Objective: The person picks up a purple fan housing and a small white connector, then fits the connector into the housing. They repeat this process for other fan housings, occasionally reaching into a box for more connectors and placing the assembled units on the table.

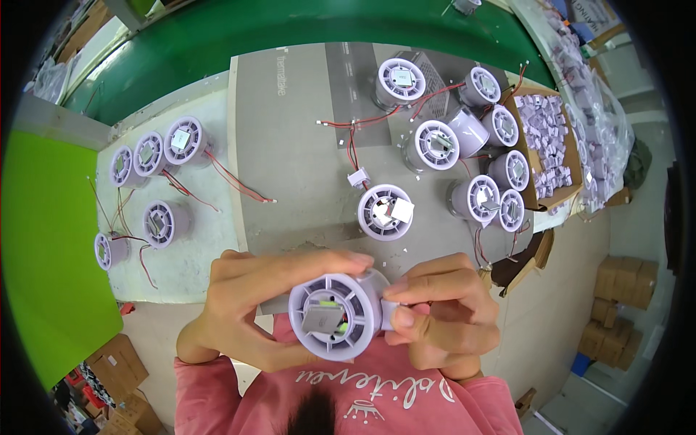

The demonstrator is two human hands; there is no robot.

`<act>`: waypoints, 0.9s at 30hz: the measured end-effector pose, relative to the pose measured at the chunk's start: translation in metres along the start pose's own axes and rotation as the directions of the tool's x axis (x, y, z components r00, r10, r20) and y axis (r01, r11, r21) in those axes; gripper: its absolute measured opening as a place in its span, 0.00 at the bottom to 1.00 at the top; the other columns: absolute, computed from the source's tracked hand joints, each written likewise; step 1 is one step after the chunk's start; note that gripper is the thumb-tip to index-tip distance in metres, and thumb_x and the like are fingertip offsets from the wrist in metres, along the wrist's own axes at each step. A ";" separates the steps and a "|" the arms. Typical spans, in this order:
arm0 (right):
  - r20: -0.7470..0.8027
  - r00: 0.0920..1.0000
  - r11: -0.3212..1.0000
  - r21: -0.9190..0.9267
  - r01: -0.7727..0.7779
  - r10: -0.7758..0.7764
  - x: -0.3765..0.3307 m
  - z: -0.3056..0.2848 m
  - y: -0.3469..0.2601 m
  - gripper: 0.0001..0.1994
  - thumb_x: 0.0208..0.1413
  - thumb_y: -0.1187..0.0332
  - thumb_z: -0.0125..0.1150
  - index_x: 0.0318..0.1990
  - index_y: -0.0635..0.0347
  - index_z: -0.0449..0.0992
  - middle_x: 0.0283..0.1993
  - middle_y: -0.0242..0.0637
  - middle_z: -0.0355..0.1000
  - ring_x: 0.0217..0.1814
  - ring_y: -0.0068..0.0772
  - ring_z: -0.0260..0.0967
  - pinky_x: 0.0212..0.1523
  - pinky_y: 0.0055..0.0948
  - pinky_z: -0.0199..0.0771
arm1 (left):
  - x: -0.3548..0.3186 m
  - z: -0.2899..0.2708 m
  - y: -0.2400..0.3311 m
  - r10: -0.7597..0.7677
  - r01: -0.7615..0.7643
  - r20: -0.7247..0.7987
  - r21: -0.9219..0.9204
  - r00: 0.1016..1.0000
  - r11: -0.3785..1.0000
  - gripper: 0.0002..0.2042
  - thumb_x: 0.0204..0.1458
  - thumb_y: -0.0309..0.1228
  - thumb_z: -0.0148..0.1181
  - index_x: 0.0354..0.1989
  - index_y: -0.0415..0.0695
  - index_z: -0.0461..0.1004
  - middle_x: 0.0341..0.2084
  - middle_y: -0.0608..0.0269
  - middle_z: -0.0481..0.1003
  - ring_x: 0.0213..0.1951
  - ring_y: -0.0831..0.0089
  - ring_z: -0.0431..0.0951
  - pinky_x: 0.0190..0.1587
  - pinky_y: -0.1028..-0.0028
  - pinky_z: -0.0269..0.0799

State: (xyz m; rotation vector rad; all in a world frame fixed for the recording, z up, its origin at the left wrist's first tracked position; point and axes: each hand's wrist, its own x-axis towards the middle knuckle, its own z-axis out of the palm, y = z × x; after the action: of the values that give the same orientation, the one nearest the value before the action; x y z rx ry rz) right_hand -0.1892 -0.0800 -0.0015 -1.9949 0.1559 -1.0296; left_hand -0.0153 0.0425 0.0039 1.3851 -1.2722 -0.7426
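Observation:
In front of my chest, my left hand [250, 301] is wrapped round a lavender round plastic housing [361, 315] with a spoked rim. A grey square piece [322, 319] sits in its middle, with bits of bright green beside it. At the housing's right side my right hand [453, 312] pinches a small lavender plastic piece [389, 314] between thumb and fingers, touching the housing. A little dark red shows by those fingertips. Just beyond my hands, a similar housing [373, 230] stands on the grey board, a white square on it and red wires running behind.
Several more wired housings stand on the grey board [283, 159] at the right and on the pale tabletop [217, 250] at the left. An open cardboard box [574, 156] of small lavender pieces is at the right. Behind runs a green surface [290, 25]. Brown cartons [627, 283] are stacked at far right.

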 end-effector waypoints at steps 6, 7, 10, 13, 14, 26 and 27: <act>-0.034 0.999 0.997 0.077 0.029 -0.027 0.002 0.000 0.010 0.07 0.41 0.80 0.73 0.27 0.61 0.79 0.38 0.45 0.76 0.34 0.38 0.73 0.29 0.27 0.77 | 0.003 0.003 -0.002 0.046 -0.046 -0.014 -0.018 0.999 0.999 0.30 0.30 0.24 0.74 0.50 0.38 0.76 0.42 0.59 0.81 0.38 0.70 0.84 0.39 0.77 0.79; -0.033 0.999 0.997 0.075 0.034 -0.032 0.002 0.000 0.014 0.07 0.41 0.80 0.73 0.27 0.61 0.79 0.38 0.45 0.76 0.34 0.38 0.73 0.29 0.27 0.77 | 0.003 0.005 -0.003 0.033 -0.033 -0.026 0.001 0.999 0.999 0.30 0.31 0.25 0.75 0.50 0.38 0.76 0.42 0.58 0.81 0.39 0.70 0.84 0.39 0.77 0.79; 0.001 0.999 0.999 -0.007 0.045 -0.045 0.004 -0.003 0.022 0.09 0.42 0.80 0.71 0.33 0.60 0.83 0.39 0.43 0.77 0.35 0.37 0.73 0.30 0.28 0.78 | 0.004 0.008 -0.002 0.002 -0.001 -0.038 0.011 0.999 1.000 0.31 0.32 0.27 0.77 0.51 0.37 0.75 0.43 0.58 0.80 0.41 0.69 0.83 0.40 0.76 0.79; 0.051 0.997 0.998 -0.007 0.065 -0.064 0.013 -0.009 0.023 0.09 0.41 0.80 0.71 0.33 0.60 0.83 0.40 0.42 0.77 0.36 0.37 0.73 0.31 0.28 0.78 | 0.005 0.012 -0.004 0.007 -0.016 -0.082 -0.105 0.997 0.994 0.34 0.32 0.26 0.79 0.52 0.36 0.72 0.47 0.55 0.78 0.44 0.68 0.82 0.46 0.73 0.80; 0.032 0.997 0.997 0.025 0.066 -0.067 0.014 -0.009 0.023 0.10 0.41 0.80 0.71 0.33 0.60 0.83 0.40 0.41 0.78 0.36 0.36 0.73 0.32 0.28 0.77 | 0.006 0.013 -0.001 0.026 -0.033 -0.074 -0.102 0.997 0.994 0.34 0.32 0.26 0.79 0.52 0.36 0.72 0.47 0.55 0.78 0.44 0.68 0.82 0.46 0.73 0.80; 0.072 0.997 0.999 0.050 0.016 -0.019 0.031 -0.044 0.015 0.16 0.37 0.77 0.74 0.38 0.65 0.81 0.39 0.41 0.79 0.37 0.39 0.77 0.39 0.32 0.77 | 0.024 0.016 0.015 0.019 -0.019 0.001 -0.134 1.000 0.991 0.37 0.33 0.24 0.79 0.55 0.32 0.67 0.51 0.48 0.74 0.51 0.65 0.78 0.54 0.67 0.75; 0.078 0.996 0.994 0.104 -0.037 0.029 0.032 -0.047 0.016 0.16 0.37 0.77 0.74 0.38 0.65 0.81 0.39 0.41 0.80 0.38 0.40 0.77 0.40 0.32 0.77 | 0.025 0.017 0.016 0.032 -0.031 0.008 -0.126 0.999 0.992 0.37 0.33 0.25 0.79 0.55 0.32 0.67 0.51 0.48 0.74 0.51 0.66 0.78 0.54 0.67 0.75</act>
State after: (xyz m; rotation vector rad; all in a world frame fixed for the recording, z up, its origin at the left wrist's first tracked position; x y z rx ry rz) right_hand -0.1985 -0.1343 0.0197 -1.9264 0.0905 -0.9200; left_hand -0.0300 0.0159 0.0196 1.2581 -1.2311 -0.7961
